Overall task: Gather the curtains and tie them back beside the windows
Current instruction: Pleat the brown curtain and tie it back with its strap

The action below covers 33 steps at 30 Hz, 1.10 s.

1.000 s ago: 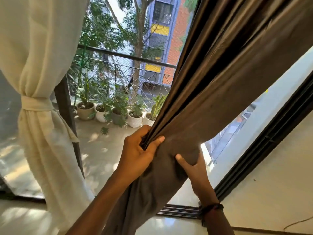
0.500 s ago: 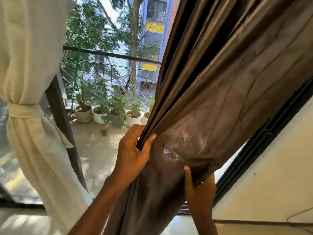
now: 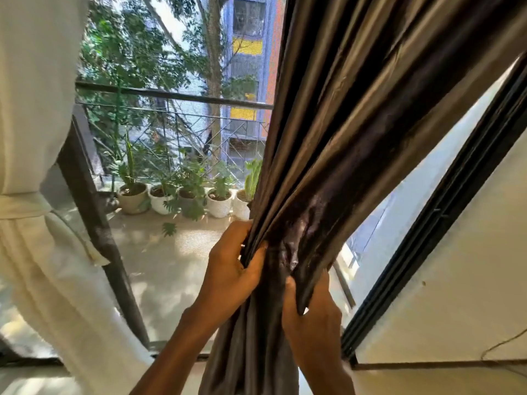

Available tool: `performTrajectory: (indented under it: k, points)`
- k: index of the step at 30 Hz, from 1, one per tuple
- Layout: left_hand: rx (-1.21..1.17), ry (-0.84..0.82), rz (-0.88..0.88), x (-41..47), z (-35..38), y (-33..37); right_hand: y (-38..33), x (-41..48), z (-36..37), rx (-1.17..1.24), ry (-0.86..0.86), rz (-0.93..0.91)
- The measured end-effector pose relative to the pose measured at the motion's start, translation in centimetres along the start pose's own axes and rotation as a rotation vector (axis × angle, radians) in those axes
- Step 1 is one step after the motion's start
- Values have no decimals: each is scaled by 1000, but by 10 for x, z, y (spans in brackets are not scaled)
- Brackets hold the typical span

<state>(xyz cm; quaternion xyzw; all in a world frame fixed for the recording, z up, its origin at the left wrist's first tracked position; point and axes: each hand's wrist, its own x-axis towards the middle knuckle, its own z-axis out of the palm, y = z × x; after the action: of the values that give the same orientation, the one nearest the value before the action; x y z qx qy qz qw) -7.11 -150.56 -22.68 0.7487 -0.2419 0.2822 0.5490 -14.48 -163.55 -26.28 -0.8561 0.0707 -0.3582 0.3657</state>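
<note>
A dark brown curtain [image 3: 356,143] hangs from the upper right down to the bottom centre, bunched into folds at waist height. My left hand [image 3: 231,269] grips the left edge of the bunch, fingers wrapped round the folds. My right hand [image 3: 310,309] pinches the right side of the bunch just below, thumb on the front. A cream curtain [image 3: 37,109] hangs at the far left, gathered by a cream tie-back band [image 3: 22,205].
A dark window frame post [image 3: 94,223] stands beside the cream curtain. Beyond the glass, a balcony holds several potted plants [image 3: 188,195] and a railing [image 3: 171,95]. The black sliding-door track [image 3: 427,238] and a cream wall [image 3: 470,280] lie to the right.
The brown curtain has been drawn tighter into a narrower bunch. My right hand moved left and up toward my left hand, uncovering more window at the right.
</note>
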Motion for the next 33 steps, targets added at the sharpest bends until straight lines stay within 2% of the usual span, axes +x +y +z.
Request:
performTrajectory:
  k: [2,7,12,15,18,25,29,33]
  points:
    - [-17,-17,-20,-3,5,4,0,1,1,-9,-39,71]
    - [-113,-72,-21,-11,12,12,-8,0,-2,-13,-101,-178]
    - [-248,-191,-33,-16,10,18,-10,10,-8,254,-232,-230]
    - [-335,-196,-127,-18,6,17,-10,14,-12,396,-323,-207]
    - [-354,-136,-141,-20,7,19,-6,17,-11,413,-272,-173]
    - [-303,177,-201,-30,19,24,-8,6,-2,446,-97,-11]
    - [-166,69,-34,-32,20,24,-10,5,1,415,-64,-51]
    - [-151,12,4,-29,15,24,-8,7,0,443,-108,-53]
